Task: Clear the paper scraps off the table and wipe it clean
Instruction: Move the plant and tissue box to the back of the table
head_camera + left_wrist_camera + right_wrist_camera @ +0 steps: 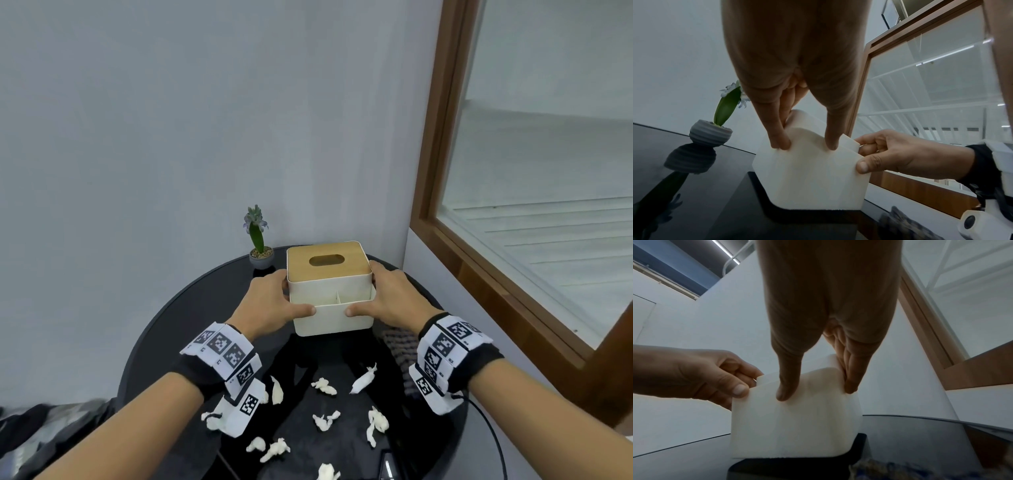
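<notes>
A white tissue box with a wooden slotted lid and an open front compartment stands at the back of the round black table. My left hand grips its left side, thumb on the front wall. My right hand grips the right side the same way. The wrist views show the box pinched between thumbs and fingers, its base at or just above the tabletop. Several crumpled white paper scraps lie scattered on the near half of the table. A checked cloth lies under my right wrist.
A small potted plant stands behind the box to the left, near the grey wall. A wood-framed window runs along the right. A black device sits at the table's near edge, and a thin cable hangs off the right.
</notes>
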Demonstrator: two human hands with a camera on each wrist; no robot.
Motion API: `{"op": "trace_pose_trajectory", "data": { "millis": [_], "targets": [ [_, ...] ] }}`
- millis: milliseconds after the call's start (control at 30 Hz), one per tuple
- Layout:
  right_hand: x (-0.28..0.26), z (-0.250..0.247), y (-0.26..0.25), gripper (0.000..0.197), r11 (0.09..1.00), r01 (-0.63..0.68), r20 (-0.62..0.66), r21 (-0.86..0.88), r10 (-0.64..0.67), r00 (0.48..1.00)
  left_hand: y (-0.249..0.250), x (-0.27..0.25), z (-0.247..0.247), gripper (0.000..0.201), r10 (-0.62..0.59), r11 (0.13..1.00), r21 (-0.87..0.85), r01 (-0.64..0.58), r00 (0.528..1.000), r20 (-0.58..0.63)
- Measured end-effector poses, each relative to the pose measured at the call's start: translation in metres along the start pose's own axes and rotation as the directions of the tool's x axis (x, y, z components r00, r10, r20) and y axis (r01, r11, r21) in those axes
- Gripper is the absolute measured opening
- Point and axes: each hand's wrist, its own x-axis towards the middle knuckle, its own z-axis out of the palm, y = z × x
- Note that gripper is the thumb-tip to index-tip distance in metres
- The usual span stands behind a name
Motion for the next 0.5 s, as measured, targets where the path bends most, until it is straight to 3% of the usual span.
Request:
{"op": "trace_pose_trajectory", "data": {
  "millis": [267,500],
  "targets": [
    [0.067,0.007,0.004,0.09,1.0,-0.006,-0.01,-0.006,0.006,1.0,-0.024,0.062,-0.005,0.067,-0.039,0.998,-0.042,0.039,0.999,-0.003],
    [0.111,0.011,0.011,0.087,1.0,0.019,0.004,0.014,-0.019,1.0,-0.036,0.093,-0.005,0.058,-0.027,0.994,-0.109,0.022,0.999,-0.04]
  ]
}}
